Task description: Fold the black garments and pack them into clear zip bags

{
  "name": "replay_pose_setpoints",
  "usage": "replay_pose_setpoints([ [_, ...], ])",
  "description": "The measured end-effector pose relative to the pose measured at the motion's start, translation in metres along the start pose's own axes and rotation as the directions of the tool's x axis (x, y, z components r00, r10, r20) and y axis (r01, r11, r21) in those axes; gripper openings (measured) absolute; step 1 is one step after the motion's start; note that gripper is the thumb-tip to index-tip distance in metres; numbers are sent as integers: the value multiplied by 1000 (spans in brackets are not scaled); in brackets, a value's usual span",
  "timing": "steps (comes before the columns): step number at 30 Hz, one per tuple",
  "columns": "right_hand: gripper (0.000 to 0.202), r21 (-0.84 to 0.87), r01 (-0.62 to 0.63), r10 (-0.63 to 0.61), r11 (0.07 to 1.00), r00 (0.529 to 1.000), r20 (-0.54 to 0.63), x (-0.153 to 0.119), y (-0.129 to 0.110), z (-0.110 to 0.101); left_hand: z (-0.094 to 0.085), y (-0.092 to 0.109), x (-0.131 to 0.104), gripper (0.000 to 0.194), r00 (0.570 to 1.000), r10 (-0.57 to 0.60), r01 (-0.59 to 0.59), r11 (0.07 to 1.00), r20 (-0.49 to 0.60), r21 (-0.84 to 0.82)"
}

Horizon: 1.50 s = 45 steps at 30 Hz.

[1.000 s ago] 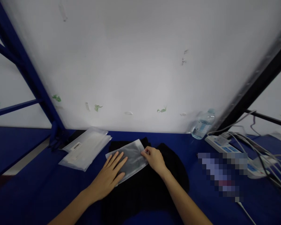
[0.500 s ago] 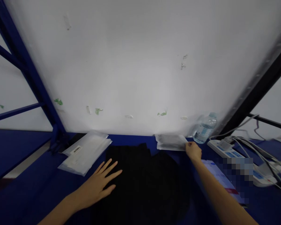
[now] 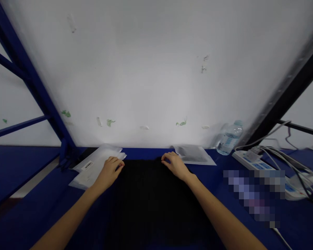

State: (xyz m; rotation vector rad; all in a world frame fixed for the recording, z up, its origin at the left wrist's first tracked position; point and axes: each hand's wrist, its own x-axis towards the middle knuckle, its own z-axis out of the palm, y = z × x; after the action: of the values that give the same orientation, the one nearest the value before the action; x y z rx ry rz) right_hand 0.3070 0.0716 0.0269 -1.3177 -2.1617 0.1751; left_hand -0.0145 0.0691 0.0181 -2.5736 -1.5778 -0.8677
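Observation:
A black garment (image 3: 151, 198) lies spread on the blue table in front of me, its details lost in the dark. My left hand (image 3: 110, 173) is at its far left corner, fingers and thumb pinched on the edge. At the far edge on the right, my right hand (image 3: 176, 166) pinches the cloth between thumb and curled fingers. White frosted plastic bags (image 3: 90, 170), one with a barcode label, are stacked beside and partly behind my left hand. Just beyond my right hand rests another frosted bag (image 3: 195, 155) with something dark inside.
A clear water bottle (image 3: 229, 139) stands against the white wall (image 3: 156, 76). On the right, a power strip (image 3: 261, 166) with several white cables lies beside a blurred-out flat item (image 3: 247, 194). Blue frame posts (image 3: 41, 90) rise at the left, a black post (image 3: 284, 93) at the right.
My right hand has let go of the frosted bag and moved left to the garment's far edge. My left hand, earlier spread flat, has closed at the corner. The garment's right side is straighter.

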Motion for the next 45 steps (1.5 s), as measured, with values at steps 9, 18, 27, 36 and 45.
replay_pose_setpoints([
  [9,19,-12,210,-209,978,977,32,-55,-21,-21,-14,28,-57,11,989,142,-136,982,38,-132],
  [18,18,-60,-160,152,985,981,-119,-60,5,-30,-10,38,-73,41,959,172,-159,984,223,-76],
  [27,10,23,-278,279,960,953,-117,-56,38,-28,6,22,-63,41,945,167,-177,984,280,11],
  [36,25,153,-84,75,985,995,65,-117,12,-44,-26,64,-112,50,889,249,-207,967,384,-148],
  [45,27,209,-202,172,957,973,151,-188,-15,-66,-37,64,-170,63,893,170,-75,969,417,-235],
])
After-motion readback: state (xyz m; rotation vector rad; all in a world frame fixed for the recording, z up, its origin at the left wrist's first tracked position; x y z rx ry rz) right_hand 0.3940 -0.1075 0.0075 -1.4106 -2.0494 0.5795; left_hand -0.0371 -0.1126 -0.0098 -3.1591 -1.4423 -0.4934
